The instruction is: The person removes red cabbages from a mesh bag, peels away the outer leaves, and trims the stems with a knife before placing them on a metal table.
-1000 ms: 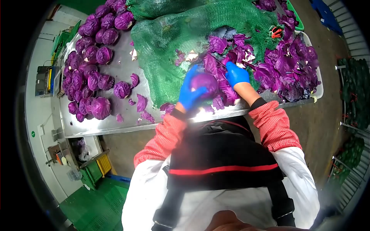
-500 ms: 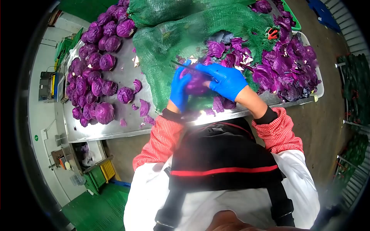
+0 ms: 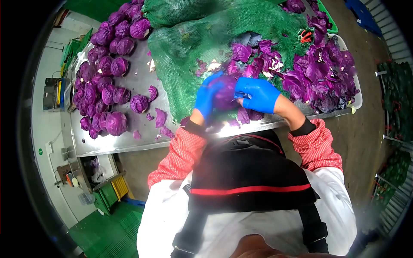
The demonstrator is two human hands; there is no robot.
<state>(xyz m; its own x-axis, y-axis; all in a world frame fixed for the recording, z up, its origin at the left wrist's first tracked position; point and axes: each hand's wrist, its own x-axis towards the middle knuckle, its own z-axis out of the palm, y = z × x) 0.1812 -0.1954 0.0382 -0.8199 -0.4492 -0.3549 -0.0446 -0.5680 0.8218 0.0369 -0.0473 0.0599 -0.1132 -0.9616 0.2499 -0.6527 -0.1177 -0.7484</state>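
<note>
A red cabbage head (image 3: pixel 225 92), blurred, is between my two blue-gloved hands above the green mesh. My left hand (image 3: pixel 207 95) is wrapped round its left side, the fingers smeared by motion. Beside its right side my right hand (image 3: pixel 258 93) is closed with curled fingers on a knife; the blade is hardly visible now, and a small dark part shows by the fingers. Trimmed purple leaves (image 3: pixel 254 58) lie on the mesh just beyond my hands. Smaller leaf pieces rest near the table edge below the cabbage.
Several red cabbages (image 3: pixel 103 88) are heaped on the left of the metal table (image 3: pixel 142 79). Green mesh sacking (image 3: pixel 180 56) covers its middle. At the right, a white tray (image 3: pixel 356 86) holds a pile of loose leaves (image 3: pixel 316 77). Orange-red ties (image 3: pixel 305 36) lie on the mesh.
The knife blade, earlier stretched over the cabbage to the left, no longer shows there. My right hand has moved slightly right and turned, fingers curled. The cabbage has shifted a little right.
</note>
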